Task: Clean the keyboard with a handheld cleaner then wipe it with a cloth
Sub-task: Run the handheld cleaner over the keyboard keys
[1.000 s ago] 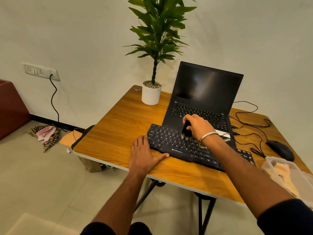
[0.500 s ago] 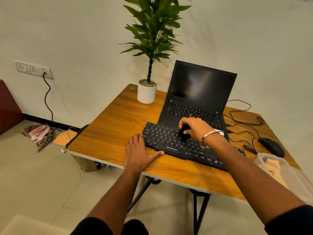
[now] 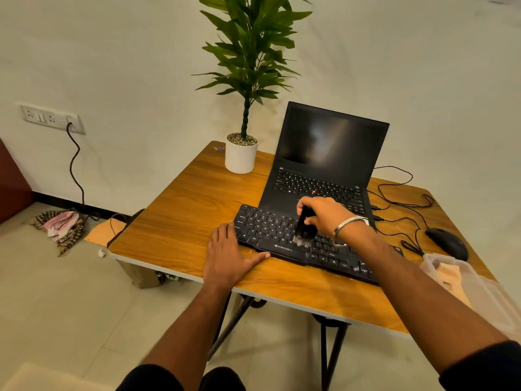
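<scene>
A black external keyboard lies on the wooden table, in front of an open black laptop. My right hand grips a small black handheld cleaner whose pale bristles touch the keys near the keyboard's middle. My left hand lies flat on the table with fingers straight, its fingertips against the keyboard's left front edge and the thumb along the front rim. A pale cloth sits inside a clear plastic container at the table's right edge.
A potted plant in a white pot stands at the table's back left. A black mouse and looped cables lie to the right of the laptop. A rag and a wall socket's cord are on the floor at the left.
My right hand has drawn the cleaner toward me across the keys, from the upper rows to the lower middle rows. My left hand stays flat at the keyboard's left edge.
</scene>
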